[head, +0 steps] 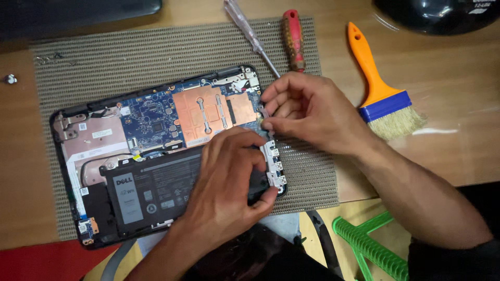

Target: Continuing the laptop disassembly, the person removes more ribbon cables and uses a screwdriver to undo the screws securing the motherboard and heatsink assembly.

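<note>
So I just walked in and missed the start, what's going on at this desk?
A person has an opened laptop lying on a woven mat, its board and black battery exposed. Their left hand rests on its right edge by a metal hinge bracket, while the right hand pinches something small there. Two screwdrivers and an orange brush lie nearby.

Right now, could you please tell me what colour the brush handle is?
The brush handle is orange, with a blue band above pale bristles, seen in the head view.
</note>
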